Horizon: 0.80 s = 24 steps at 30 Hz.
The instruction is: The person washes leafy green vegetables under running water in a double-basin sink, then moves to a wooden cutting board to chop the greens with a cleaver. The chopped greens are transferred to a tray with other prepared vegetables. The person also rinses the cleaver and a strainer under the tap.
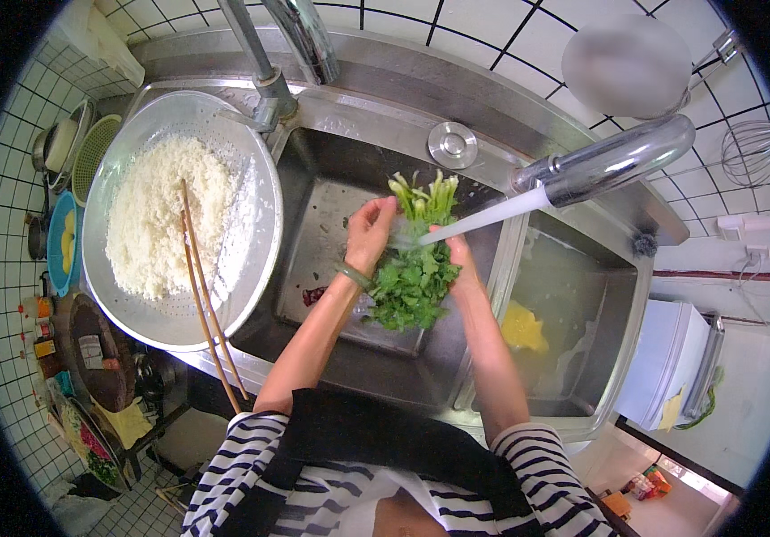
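Note:
A bunch of coriander (410, 285) is held between my two hands over the left sink basin, leaves toward me and pale cut stems pointing away. My left hand (371, 234), with a green bangle at the wrist, has its fingers curled against the left side of the stems. My right hand (460, 258) closes round the bunch from the right, its fingers partly hidden behind the greens. A stream of water (483, 217) runs from the chrome faucet (622, 161) onto the coriander where stems and leaves meet.
At the left, a large metal colander (268, 259) of white rice (157, 224) overlaps the sink, with long chopsticks (201, 291) stuck in. A yellow cloth-like piece (523, 328) lies in cloudy water in the right basin. A round drain strainer (452, 144) rests on the back ledge.

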Tool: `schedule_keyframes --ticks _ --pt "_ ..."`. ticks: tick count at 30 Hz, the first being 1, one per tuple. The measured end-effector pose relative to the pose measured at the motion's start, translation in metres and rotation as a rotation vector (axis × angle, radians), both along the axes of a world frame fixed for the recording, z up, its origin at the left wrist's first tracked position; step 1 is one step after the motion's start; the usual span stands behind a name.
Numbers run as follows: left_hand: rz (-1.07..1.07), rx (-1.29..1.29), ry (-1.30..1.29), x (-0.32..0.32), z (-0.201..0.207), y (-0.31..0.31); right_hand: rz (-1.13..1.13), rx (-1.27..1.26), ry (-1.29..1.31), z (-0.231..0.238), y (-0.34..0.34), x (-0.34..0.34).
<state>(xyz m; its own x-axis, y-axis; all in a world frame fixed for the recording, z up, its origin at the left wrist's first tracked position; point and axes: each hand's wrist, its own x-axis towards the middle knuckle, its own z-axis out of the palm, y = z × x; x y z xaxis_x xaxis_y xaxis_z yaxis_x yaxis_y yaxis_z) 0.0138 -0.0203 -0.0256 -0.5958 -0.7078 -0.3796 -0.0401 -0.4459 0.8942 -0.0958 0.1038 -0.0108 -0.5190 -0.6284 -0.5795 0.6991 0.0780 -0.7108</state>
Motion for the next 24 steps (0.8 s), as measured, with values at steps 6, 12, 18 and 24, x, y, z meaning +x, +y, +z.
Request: schedule_keyframes --ticks 6,12,18,24 --pt "0.063 0.117 0.039 -0.017 -0.020 0.010 0.298 0.080 0.406 0.010 -0.010 0.014" --pt "-0.022 -0.021 0.104 -0.031 -0.012 0.023 -0.020 0.149 0.185 -0.002 0.013 0.010" --pt "-0.307 -0.261 -0.054 -0.009 0.027 0.053 -0.031 -0.043 -0.042 -0.009 0.033 -0.005" --pt "-0.009 -0.736 -0.100 0.000 0.039 0.021 0.043 0.137 0.368 0.017 -0.004 0.018"
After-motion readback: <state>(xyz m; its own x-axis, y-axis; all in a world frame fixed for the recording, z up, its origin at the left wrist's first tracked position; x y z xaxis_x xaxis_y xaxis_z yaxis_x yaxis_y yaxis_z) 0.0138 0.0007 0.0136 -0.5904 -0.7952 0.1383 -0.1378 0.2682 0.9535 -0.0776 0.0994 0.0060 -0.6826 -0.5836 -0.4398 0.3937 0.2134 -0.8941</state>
